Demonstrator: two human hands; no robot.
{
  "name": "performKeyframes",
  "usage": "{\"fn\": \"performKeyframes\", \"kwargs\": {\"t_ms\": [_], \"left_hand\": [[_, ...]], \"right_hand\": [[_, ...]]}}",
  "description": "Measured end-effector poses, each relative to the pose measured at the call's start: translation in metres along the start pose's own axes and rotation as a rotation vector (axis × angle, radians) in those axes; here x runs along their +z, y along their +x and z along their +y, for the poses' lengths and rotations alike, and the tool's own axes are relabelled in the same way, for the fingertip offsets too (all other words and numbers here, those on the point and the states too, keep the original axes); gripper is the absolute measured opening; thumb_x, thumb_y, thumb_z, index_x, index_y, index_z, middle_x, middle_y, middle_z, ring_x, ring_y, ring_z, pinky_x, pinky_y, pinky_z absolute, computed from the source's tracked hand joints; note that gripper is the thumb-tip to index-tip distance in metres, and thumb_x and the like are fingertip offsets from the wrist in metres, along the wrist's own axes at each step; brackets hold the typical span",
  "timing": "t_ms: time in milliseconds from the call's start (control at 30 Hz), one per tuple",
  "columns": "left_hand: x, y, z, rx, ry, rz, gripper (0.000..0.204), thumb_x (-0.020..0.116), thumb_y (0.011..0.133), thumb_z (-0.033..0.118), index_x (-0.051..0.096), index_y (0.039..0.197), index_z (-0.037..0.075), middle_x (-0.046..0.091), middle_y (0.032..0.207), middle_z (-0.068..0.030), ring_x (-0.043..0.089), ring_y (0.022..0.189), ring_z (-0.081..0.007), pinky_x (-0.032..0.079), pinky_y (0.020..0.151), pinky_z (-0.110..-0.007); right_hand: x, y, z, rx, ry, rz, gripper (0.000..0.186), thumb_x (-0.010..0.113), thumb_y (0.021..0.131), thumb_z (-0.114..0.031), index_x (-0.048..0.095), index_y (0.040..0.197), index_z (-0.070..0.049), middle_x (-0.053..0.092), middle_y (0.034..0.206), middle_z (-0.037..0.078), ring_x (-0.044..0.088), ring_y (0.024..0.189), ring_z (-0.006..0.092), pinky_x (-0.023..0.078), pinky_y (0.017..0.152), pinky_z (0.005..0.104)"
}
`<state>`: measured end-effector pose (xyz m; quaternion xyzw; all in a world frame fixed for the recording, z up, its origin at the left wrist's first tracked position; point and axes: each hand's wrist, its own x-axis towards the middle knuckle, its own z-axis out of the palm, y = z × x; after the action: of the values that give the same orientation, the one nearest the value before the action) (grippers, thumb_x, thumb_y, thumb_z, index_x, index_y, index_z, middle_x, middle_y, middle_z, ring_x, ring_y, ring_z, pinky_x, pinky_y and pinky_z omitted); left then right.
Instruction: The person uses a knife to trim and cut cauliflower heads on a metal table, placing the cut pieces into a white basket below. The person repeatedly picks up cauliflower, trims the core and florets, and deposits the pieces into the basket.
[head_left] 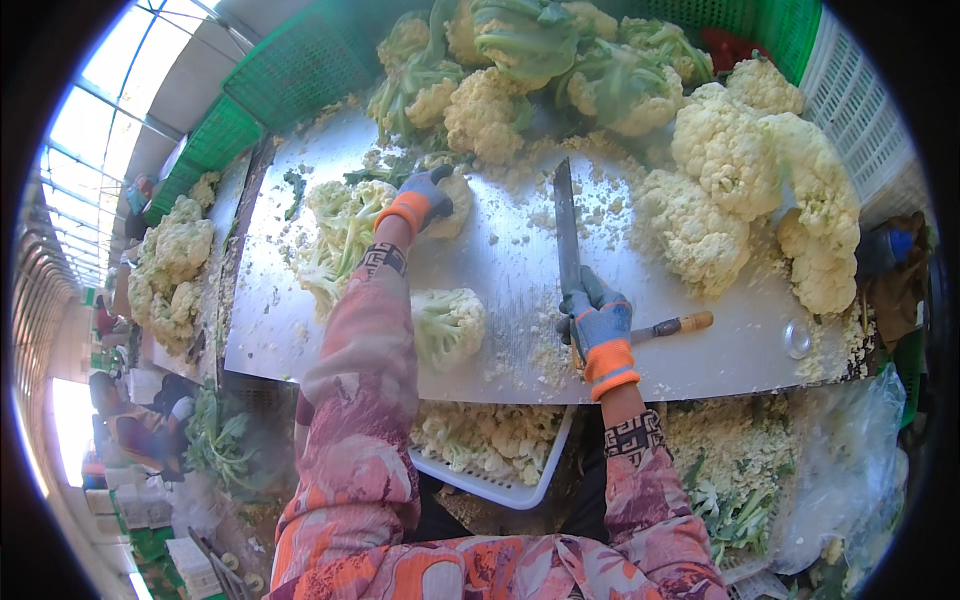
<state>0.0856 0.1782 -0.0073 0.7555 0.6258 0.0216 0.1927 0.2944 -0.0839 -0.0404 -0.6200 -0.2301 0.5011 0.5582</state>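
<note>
My left hand point(430, 193), in a grey glove with an orange cuff, reaches to the far side of the metal tabletop point(515, 270). Its fingers curl over a cauliflower piece point(453, 208), which is partly hidden beneath them. Cut cauliflower florets point(340, 225) lie just left of that wrist, and another cut piece point(447, 325) rests nearer to me. In my right hand point(598, 308), gloved the same way, is a knife point(567, 215) with a long blade pointing away from me. A wooden-handled tool point(682, 325) lies right of this hand, its other end hidden behind the glove.
Whole cauliflowers pile up at the back point(487, 115) and right point(725, 150) of the table. Green crates point(300, 65) and a white crate point(860, 110) stand beyond. Under the front edge, a white basket point(520, 492) holds florets. People point(140, 430) are at the far left.
</note>
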Motion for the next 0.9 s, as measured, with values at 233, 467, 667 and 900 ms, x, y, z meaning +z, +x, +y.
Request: {"fn": "performKeyframes", "kwargs": {"t_ms": [233,467,667,900], "left_hand": [[0.012,-0.033,0.018,0.142,-0.067,-0.006,0.081,0.083,0.062,0.038,0.054,0.132,0.011,0.060,0.124,-0.0175,0.058,0.114,-0.0308,0.045,0.097,-0.035],[0.032,-0.052,0.027,0.085,-0.118,0.075,0.081,0.084,0.063,0.040,0.053,0.133,0.011,0.060,0.126,-0.0145,0.059,0.112,-0.0292,0.046,0.095,-0.035],[0.038,-0.061,0.023,0.090,0.099,0.146,0.067,0.076,0.068,0.023,0.053,0.131,0.019,0.052,0.134,-0.0142,0.053,0.119,-0.0330,0.045,0.098,-0.038],[0.010,-0.081,0.046,0.092,0.517,-0.060,0.058,0.054,0.076,0.005,0.049,0.131,0.023,0.039,0.146,-0.0073,0.043,0.129,-0.0348,0.042,0.103,-0.042]], "right_hand": [[0.015,0.007,0.026,-0.109,-0.280,-0.182,0.042,0.059,0.088,-0.034,0.062,0.118,-0.003,0.067,0.097,0.023,0.065,0.086,0.0366,0.050,0.075,0.0405],[0.029,-0.006,-0.006,-0.136,-0.892,-0.201,0.045,0.050,0.092,-0.040,0.059,0.123,-0.008,0.065,0.111,0.019,0.061,0.103,0.0384,0.048,0.087,0.0436],[0.041,-0.014,-0.019,-0.065,-1.063,-0.228,0.044,0.043,0.092,-0.044,0.055,0.125,-0.016,0.064,0.111,0.019,0.061,0.101,0.0403,0.047,0.089,0.0470],[0.016,0.008,-0.003,0.147,-0.091,0.023,0.031,0.059,0.090,-0.031,0.064,0.099,-0.002,0.065,0.070,0.013,0.063,0.054,0.0226,0.047,0.050,0.0368]]}}
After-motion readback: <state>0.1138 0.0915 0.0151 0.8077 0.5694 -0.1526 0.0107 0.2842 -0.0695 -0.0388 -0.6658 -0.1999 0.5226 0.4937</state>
